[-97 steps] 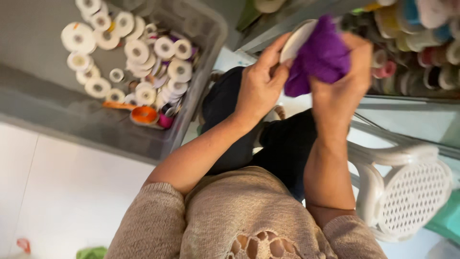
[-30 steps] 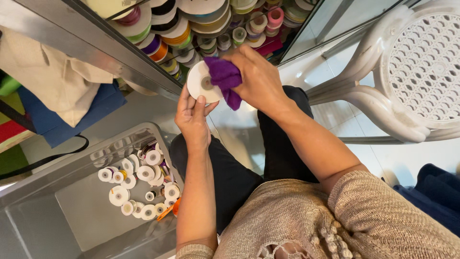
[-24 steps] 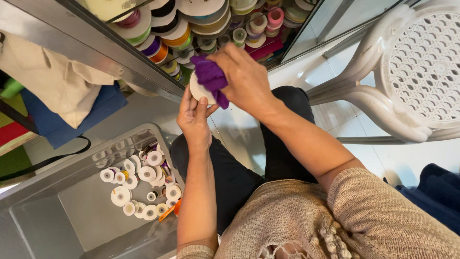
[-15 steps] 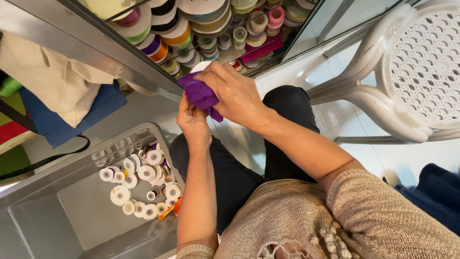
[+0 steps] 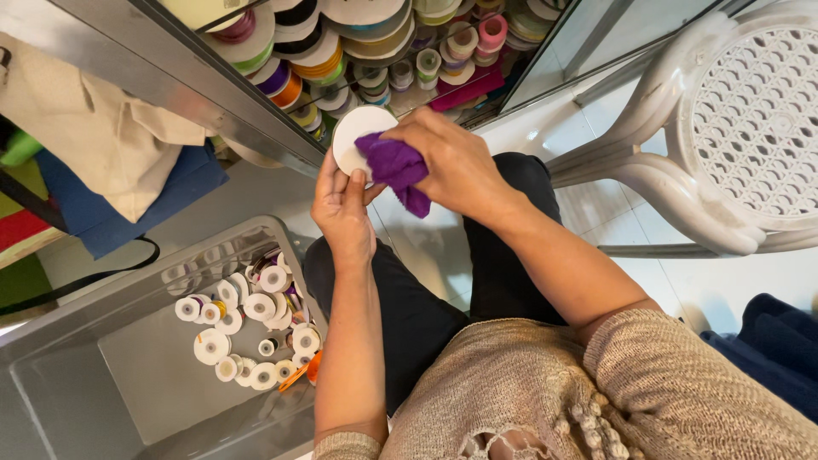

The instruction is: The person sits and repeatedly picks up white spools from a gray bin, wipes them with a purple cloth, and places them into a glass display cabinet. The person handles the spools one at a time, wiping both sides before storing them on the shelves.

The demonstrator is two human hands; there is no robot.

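Gripped by left hand [image 5: 342,209] at lower edge: round white flat ribbon spool [image 5: 358,140], fingers closed on rim. Pressed to spool face w/ right hand [image 5: 456,162]: crumpled purple cloth [image 5: 396,170], fist closed on it. Just above grip, shelf w/ coloured ribbon rolls [image 5: 375,47]. Below-left, grey plastic bin [image 5: 128,375] w/ small white spools [image 5: 247,328]. Right, white plastic chair [image 5: 733,136].

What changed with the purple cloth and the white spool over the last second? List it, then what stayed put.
The right hand slid the purple cloth across the face of the white spool: first down to cover most of it, then back to the lower right, baring the disc again. The left hand kept its grip on the spool. The grey bin of small spools and the white chair stayed where they were.
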